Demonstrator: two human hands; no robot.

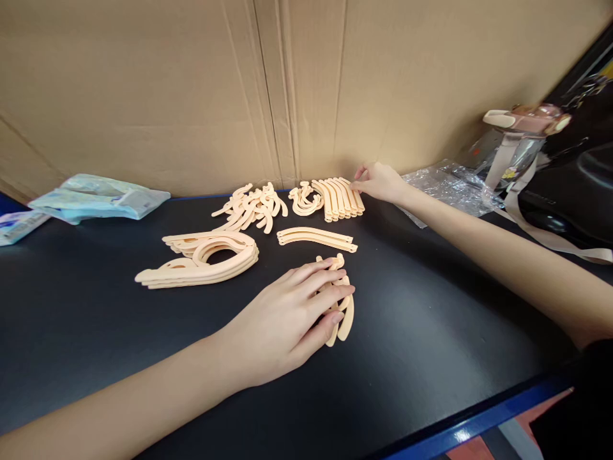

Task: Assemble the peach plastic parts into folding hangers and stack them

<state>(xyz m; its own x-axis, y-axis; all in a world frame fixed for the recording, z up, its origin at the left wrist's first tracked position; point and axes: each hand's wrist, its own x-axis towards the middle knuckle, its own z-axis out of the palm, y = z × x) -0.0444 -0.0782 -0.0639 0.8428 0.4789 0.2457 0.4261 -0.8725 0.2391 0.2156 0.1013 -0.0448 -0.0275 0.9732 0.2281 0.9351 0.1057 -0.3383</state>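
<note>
My left hand [292,313] lies flat on a small bunch of peach plastic hook pieces [345,316] near the middle of the black table [407,332], fingers pressed over them. My right hand [380,182] reaches to the back, fingertips touching the right end of a row of curved peach strips [338,198] by the cardboard wall. A pair of long curved strips [316,237] lies between the two hands. A stack of large peach hanger-shaped parts [201,262] sits left of my left hand. A loose heap of small hooks [251,207] lies behind it.
A cardboard wall [287,83] closes the back. Light-blue plastic packets [96,197] lie at the far left. Crumpled clear plastic [445,188], a clear bottle with a pink lid and strap [520,144] and a black bag [579,185] stand at the right. The table has a blue front edge [479,421].
</note>
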